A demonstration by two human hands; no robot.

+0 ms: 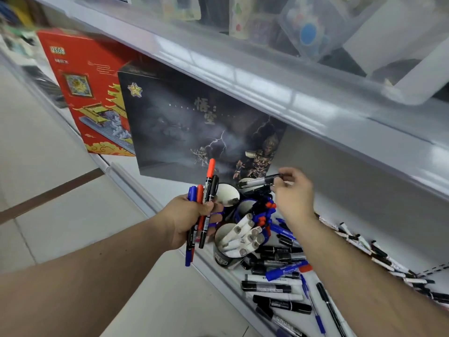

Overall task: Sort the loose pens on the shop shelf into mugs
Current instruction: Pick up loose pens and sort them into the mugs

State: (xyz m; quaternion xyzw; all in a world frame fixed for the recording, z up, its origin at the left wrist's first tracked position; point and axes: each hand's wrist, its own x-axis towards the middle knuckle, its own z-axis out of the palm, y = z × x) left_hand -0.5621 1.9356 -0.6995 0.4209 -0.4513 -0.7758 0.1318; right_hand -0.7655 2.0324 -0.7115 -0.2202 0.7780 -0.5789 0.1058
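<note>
**Pens half sorted on the shop shelf**

Nearest, loose markers (277, 287) scattered over the white shelf (359, 215), right of centre. Left hand (194, 217) – grip curled round a bundle of pens (202, 210), red, blue and black – held just left of the mugs. Near mug (233, 246) packed with white markers. Farther, right hand (294, 193) pinching a black-and-white marker (263, 180) above the far mugs (228, 194). Behind, a dark box (194, 127) and a red box (90, 88).

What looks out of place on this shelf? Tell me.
Loose markers lie scattered flat across the shelf beside the mugs, some piled crosswise, instead of standing in them.
</note>
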